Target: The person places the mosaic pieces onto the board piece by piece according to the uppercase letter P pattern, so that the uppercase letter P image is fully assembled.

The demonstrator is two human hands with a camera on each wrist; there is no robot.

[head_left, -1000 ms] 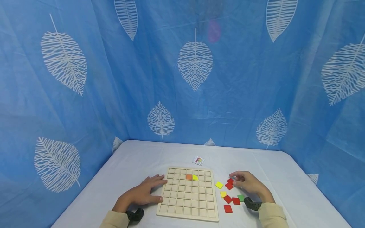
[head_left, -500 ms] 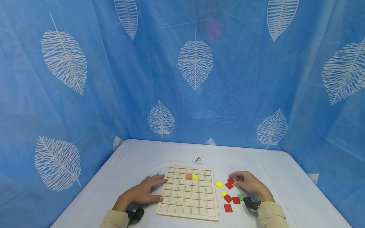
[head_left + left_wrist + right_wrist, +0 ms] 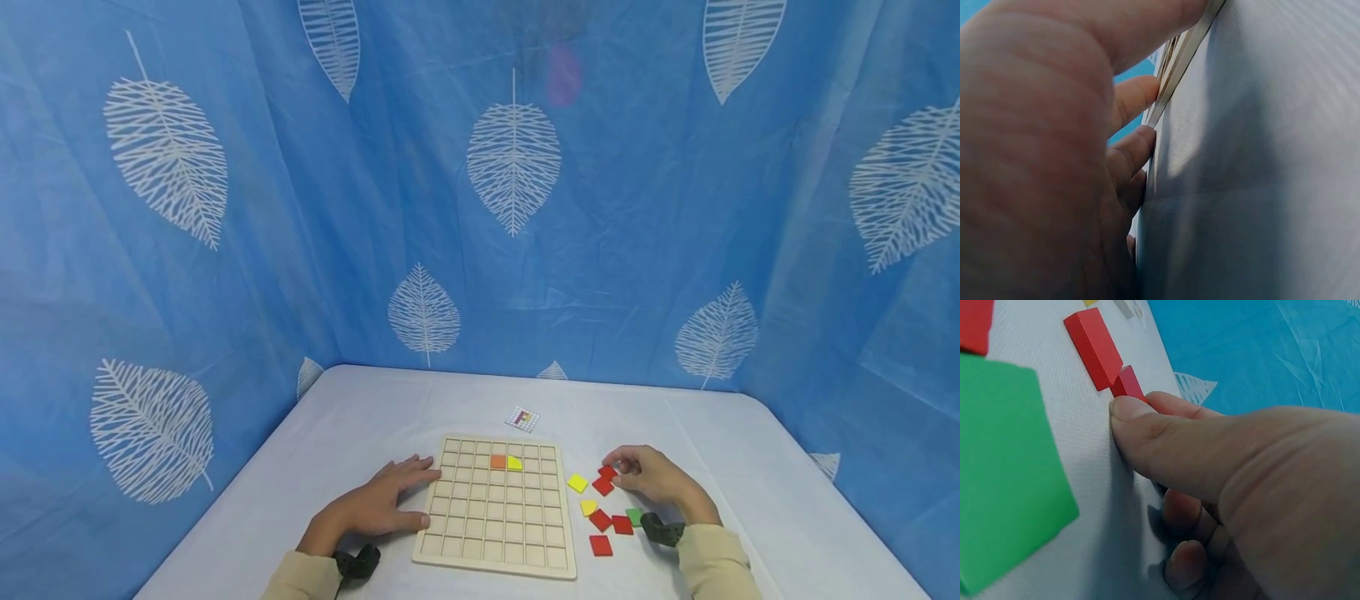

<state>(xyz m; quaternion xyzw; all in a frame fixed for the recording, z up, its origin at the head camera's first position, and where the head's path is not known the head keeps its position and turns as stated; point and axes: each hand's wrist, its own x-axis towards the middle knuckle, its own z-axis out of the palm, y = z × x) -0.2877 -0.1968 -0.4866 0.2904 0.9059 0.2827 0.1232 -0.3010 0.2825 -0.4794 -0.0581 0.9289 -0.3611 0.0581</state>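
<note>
My left hand (image 3: 378,502) rests at the left edge of a pale wooden grid board (image 3: 495,527), fingers spread, the thumb and fingertips touching the rim. An orange tile (image 3: 498,462) and a yellow tile with a cut corner (image 3: 514,463) sit side by side in the board's upper cells. Right of the board, my right hand (image 3: 654,479) pinches a red square tile (image 3: 1127,384) between thumb and index finger, low over the cloth. Its other fingers are curled beneath. Close against that tile lies another red tile (image 3: 1093,350). The fingers hide part of the pinched tile.
Nearer me lie several more red tiles, one a red square (image 3: 601,546), plus a green tile (image 3: 634,517) by the right wrist and two yellow pieces, one a yellow square (image 3: 577,483). A small pattern card (image 3: 522,419) lies beyond the board. Blue curtains (image 3: 517,292) enclose the white table.
My right index finger has drawn in slightly toward the thumb at the red tile. The left hand and the board stay where they were.
</note>
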